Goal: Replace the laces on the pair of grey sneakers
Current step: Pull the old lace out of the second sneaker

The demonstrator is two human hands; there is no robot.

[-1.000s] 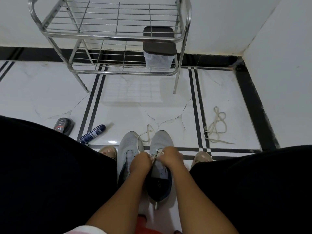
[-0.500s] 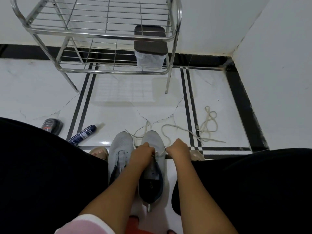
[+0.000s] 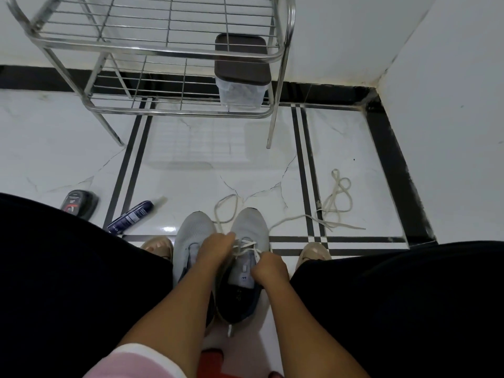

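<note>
White tiled floor (image 3: 191,181) w/ black stripes, grey sneakers (image 3: 246,225), loose lace (image 3: 336,203), spray can (image 3: 130,216), wire rack (image 3: 152,50)

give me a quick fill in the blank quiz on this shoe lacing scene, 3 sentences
1. Both hands work on the lace of the ____ sneaker of the pair.
2. The container with the dark lid stands on the ____ shelf of the metal rack.
3. The blue spray can lies on the floor to the ____ of the sneakers.

Missing words: right; lower; left
</note>
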